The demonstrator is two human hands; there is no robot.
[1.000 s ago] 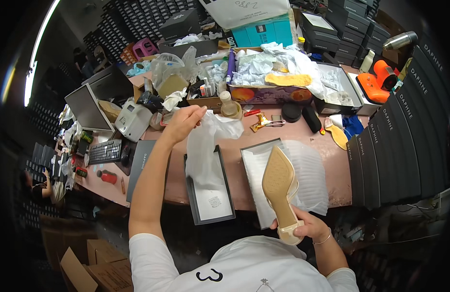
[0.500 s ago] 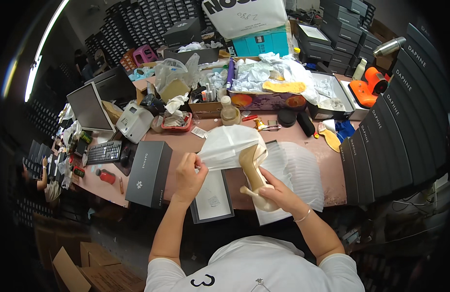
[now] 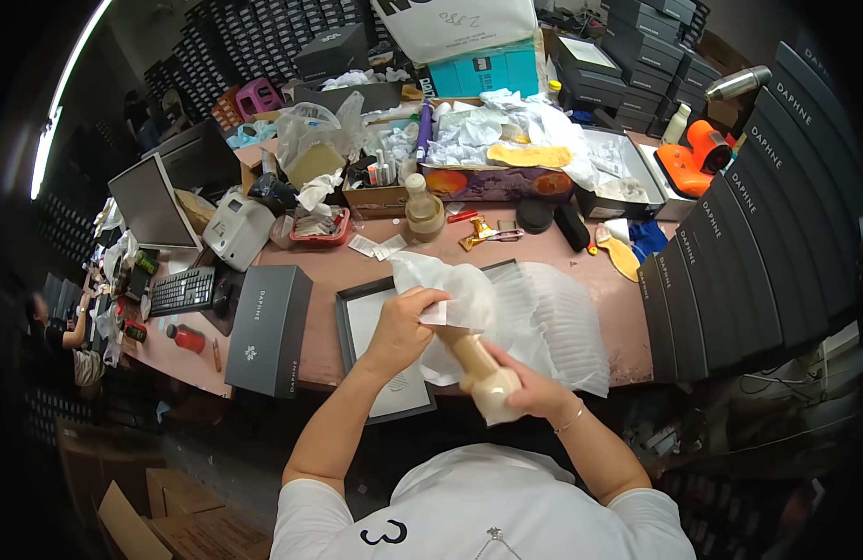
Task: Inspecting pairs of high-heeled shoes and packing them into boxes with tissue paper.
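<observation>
My right hand [image 3: 540, 389] is closed around the heel end of a beige high-heeled shoe [image 3: 492, 385], slightly smeared by motion. The shoe's front end points away from me, up against a sheet of white tissue paper [image 3: 450, 285] that partly covers it. My left hand [image 3: 401, 329] pinches the near left edge of that paper between thumb and fingers. Below the left hand lies an open dark grey shoe-box part [image 3: 386, 407] with a pale inside. White ribbed foam wrap [image 3: 571, 327] spreads on the table just beyond my right hand.
A closed grey shoe box [image 3: 271, 327] stands on the left, beside a keyboard [image 3: 182, 291] and a monitor [image 3: 154, 210]. Stacked grey boxes [image 3: 730, 261] rise on the right. At the back are a glue bottle [image 3: 424, 210], a carton of crumpled paper [image 3: 497, 182] and an orange tape dispenser [image 3: 693, 163].
The shoe has turned and come against the tissue paper, its front end now partly covered. My left hand has moved right toward it with the paper's edge. The view has shifted slightly.
</observation>
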